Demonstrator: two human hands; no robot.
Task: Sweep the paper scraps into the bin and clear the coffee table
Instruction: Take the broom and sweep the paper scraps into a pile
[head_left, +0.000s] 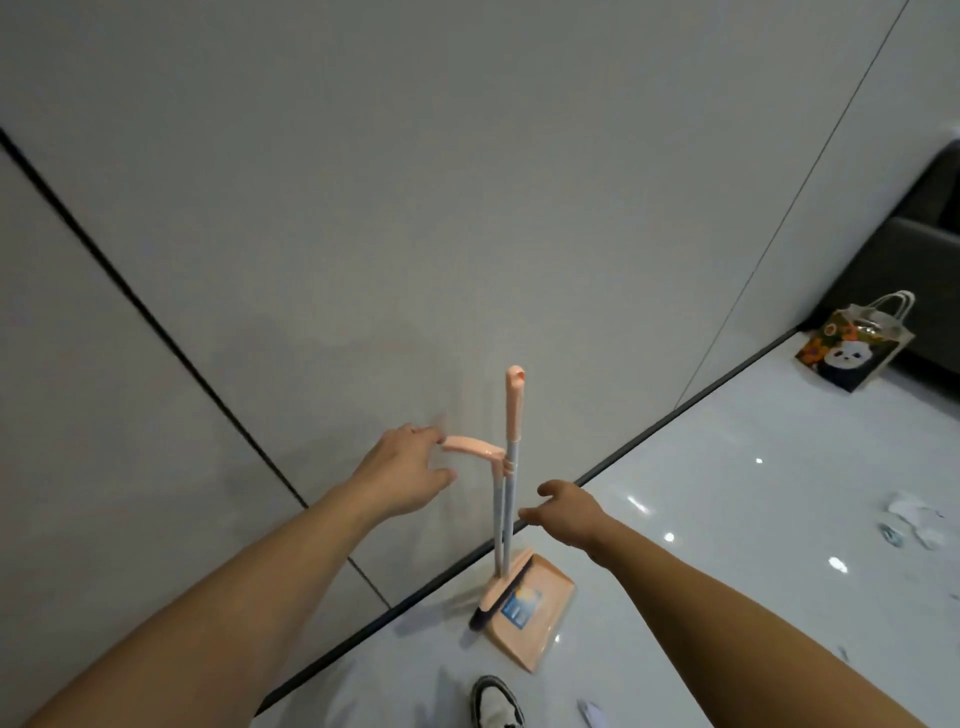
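A peach broom (514, 410) and a matching peach dustpan (535, 613) stand upright together against the wall, the broom clipped to the dustpan's pole. My left hand (402, 475) is open, its fingertips at the end of the dustpan's bent handle (470, 447). My right hand (569, 512) is open just right of the two poles, not touching them. White paper scraps (914, 519) lie on the glossy floor at the right, and another scrap (592, 713) lies near my shoe.
The grey panelled wall (363, 208) rises right behind the broom. A panda-print tote bag (857, 345) stands by a dark sofa (919, 249) at the far right. My white shoe (496, 701) is at the bottom edge.
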